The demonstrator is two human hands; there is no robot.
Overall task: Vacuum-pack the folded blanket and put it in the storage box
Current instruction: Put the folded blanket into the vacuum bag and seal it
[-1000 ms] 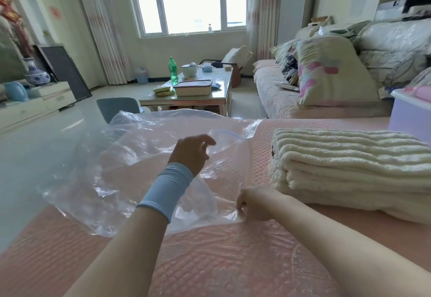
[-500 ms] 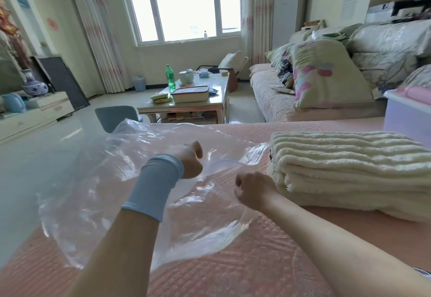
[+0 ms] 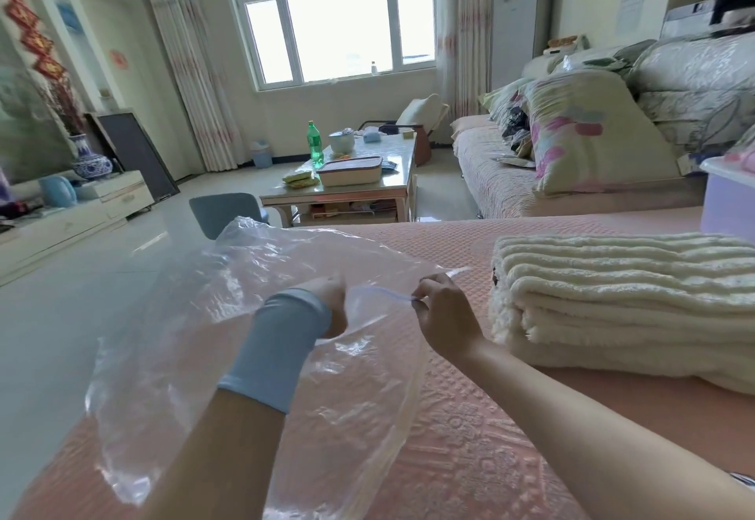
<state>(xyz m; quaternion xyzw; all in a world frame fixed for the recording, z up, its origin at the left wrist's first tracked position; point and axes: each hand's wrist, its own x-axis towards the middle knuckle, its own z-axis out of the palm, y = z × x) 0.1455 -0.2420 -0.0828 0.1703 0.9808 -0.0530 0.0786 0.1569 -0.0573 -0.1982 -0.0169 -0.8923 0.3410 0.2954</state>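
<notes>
Zip edge of plastic bag (image 3: 228, 315) is pinched by left hand (image 3: 333, 307) and right hand (image 3: 443, 315); folded blanket (image 3: 621, 307) is noted right of centre, long axis across the frame, nearer the right hand

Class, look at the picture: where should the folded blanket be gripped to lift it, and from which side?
Probably the bottom layer: scoop under the folded blanket from its near long side. It lies as a stack of soft layers, so gripping the top would likely peel it open. One short end faces the vacuum bag.
</notes>
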